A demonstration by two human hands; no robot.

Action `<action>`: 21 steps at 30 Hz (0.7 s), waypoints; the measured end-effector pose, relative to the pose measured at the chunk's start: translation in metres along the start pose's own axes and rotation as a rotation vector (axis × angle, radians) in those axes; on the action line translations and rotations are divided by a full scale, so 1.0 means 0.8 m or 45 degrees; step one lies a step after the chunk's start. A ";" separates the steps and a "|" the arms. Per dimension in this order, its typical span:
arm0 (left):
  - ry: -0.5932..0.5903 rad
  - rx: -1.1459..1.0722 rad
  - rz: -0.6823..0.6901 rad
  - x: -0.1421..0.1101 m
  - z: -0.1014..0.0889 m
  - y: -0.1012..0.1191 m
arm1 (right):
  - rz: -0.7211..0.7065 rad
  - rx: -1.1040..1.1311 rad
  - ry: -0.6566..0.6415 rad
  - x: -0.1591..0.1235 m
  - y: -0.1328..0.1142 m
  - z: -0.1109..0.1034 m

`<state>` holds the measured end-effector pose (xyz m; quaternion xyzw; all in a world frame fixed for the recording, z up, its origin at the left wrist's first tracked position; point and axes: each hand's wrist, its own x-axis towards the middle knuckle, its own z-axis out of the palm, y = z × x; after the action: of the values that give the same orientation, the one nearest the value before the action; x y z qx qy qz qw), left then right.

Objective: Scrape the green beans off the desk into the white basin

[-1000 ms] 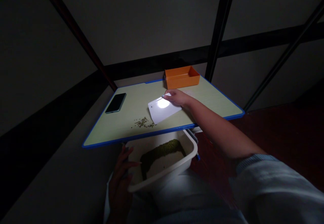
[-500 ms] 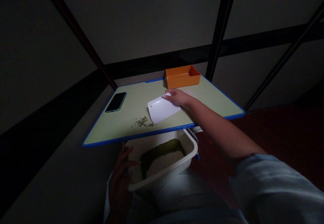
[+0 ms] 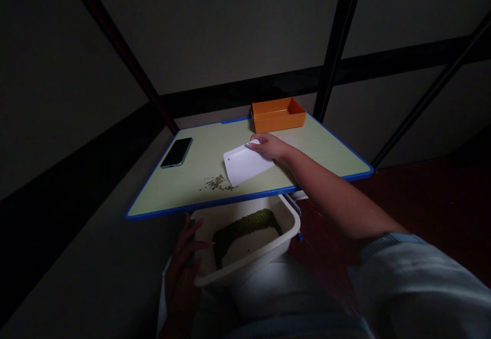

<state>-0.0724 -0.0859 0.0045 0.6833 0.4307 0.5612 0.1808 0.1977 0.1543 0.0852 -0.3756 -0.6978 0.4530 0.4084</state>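
Observation:
My right hand (image 3: 269, 146) is closed on the upper edge of a white plastic scraper (image 3: 247, 164), which has a small hole near its left corner. The scraper leans low over the table, its lower left corner beside a small scatter of greenish beans or grains (image 3: 217, 181). Below the table's front edge, my left hand (image 3: 186, 249) grips the left rim of a white plastic tub (image 3: 245, 270), fingers over the rim. Inside the tub, a band of small green beans or grains (image 3: 255, 220) lies along the back and left; the tub's far rim is partly hidden under the table.
The pale table (image 3: 318, 152) has a blue edge. An orange open box (image 3: 279, 123) stands at its back, and a dark-screened phone (image 3: 177, 153) lies on the left. Panelled walls (image 3: 230, 32) rise close behind and to the left. Dark red floor (image 3: 414, 201) shows at right.
The view has shifted very slightly. Both hands, the scraper, the tub and the scattered grains look almost the same as before.

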 end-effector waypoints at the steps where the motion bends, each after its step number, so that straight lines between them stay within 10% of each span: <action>1: 0.003 -0.002 0.005 0.000 0.000 0.000 | -0.002 0.002 -0.001 0.000 0.000 0.001; 21: 0.060 0.002 -0.064 -0.006 0.002 -0.001 | -0.062 -0.017 0.016 -0.003 0.000 0.008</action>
<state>-0.0716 -0.0889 0.0002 0.6589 0.4522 0.5722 0.1843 0.1926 0.1499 0.0826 -0.3640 -0.7071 0.4358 0.4213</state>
